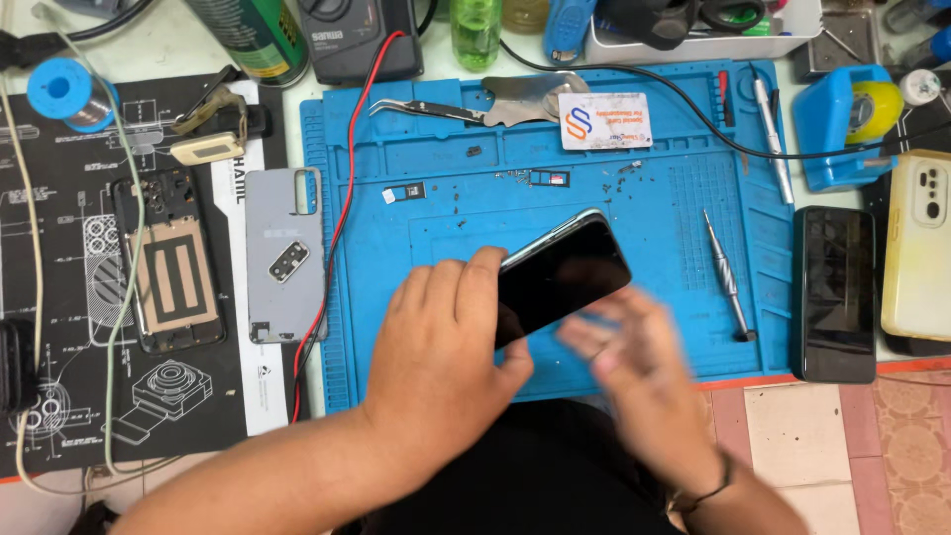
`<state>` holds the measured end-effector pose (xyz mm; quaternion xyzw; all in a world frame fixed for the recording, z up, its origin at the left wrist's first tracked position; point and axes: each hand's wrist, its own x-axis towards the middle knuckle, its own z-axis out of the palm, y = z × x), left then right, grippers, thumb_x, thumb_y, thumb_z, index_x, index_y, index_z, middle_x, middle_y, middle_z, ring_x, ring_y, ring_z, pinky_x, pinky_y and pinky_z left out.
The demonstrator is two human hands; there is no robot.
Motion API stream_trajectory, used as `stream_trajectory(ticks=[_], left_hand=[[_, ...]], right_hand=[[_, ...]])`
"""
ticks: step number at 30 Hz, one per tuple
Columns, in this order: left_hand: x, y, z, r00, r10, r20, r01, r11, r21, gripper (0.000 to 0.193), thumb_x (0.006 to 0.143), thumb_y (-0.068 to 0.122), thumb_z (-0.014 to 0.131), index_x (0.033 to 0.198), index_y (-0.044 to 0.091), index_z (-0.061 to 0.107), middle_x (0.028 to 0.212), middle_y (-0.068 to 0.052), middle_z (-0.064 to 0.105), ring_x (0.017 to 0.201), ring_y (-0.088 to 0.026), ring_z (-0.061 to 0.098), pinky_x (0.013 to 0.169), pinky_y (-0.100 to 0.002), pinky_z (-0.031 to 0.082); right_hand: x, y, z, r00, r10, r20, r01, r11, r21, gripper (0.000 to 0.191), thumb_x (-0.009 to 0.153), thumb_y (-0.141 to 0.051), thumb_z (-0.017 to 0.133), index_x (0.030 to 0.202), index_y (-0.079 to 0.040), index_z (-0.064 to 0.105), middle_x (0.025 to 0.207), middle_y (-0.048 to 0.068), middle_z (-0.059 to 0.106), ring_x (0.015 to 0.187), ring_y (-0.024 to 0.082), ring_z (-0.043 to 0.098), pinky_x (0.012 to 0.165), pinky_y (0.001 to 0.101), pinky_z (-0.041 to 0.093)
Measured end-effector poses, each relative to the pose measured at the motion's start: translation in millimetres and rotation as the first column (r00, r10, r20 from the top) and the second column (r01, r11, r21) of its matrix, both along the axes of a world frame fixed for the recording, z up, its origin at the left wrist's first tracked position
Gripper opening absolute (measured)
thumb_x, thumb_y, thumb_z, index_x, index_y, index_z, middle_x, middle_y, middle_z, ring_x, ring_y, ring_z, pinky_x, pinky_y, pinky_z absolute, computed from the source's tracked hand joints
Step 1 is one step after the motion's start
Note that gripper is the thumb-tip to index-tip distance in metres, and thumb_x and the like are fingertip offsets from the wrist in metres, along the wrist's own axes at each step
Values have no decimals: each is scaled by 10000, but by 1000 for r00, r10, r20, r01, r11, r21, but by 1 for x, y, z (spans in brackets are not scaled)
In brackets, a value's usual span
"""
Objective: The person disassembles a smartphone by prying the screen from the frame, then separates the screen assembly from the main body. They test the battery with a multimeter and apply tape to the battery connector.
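Blue repair mat (426,213) covers the tabletop; at frame centre a dark phone (560,277) is gripped by the left hand (441,367) (fingers curled round its edge), while the blurred right hand (634,362) lies open just below it.

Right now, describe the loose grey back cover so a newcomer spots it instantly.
Find the blue repair mat. Just off its left edge, under a red wire, lies the grey back cover, inner side up, camera cutout showing. Unlike the opened phone further left, it is plain and flat.
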<state>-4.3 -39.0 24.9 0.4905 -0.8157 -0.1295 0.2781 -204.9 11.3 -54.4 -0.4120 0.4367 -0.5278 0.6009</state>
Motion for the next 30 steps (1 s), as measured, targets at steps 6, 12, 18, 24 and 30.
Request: stream_trajectory(ticks=[6,12,18,24,30], left_hand=[[-20,28,0,986,-68,-155,102,970,222,796,798,91,749,1460,-133,368,1082,-239,578,970,-412,572,863,-468,474],[-10,41,-9,855,-112,-506,311,892,328,649,865,38,697,1455,-85,457,1291,-229,604,1178,-369,631,999,-402,516],[-9,42,-29,689,57,-723,463,733,498,538,902,33,739,1421,-2,602,1345,-137,660,1159,-228,709,998,-328,593],[1,47,-40,708,13,-707,424,792,439,554,828,-51,698,1377,-24,634,1369,-166,686,1238,-226,708,1048,-313,577],[2,48,-46,707,126,-696,388,753,531,548,790,-40,720,1332,-12,645,1251,-153,732,1048,-210,783,908,-298,641]], right_hand=[[11,17,-20,929,113,351,-168,977,132,773,974,-153,662,1591,-101,199,1444,151,472,1121,268,534,943,426,488],[-9,-11,-4,932,247,264,-290,947,138,1048,821,-100,797,1626,-189,131,1434,205,477,1259,292,571,1019,439,515],[-14,-18,-2,900,183,396,-292,927,235,979,829,-140,788,1601,-50,192,1442,226,484,1214,332,613,920,498,595],[-13,-14,-4,951,164,262,-225,948,225,1001,819,-71,772,1632,-66,189,1427,174,442,1225,297,603,957,500,602],[-6,-13,-6,981,182,65,-188,978,86,1096,825,19,768,1698,-50,108,1429,167,436,1222,291,599,1009,429,562]])
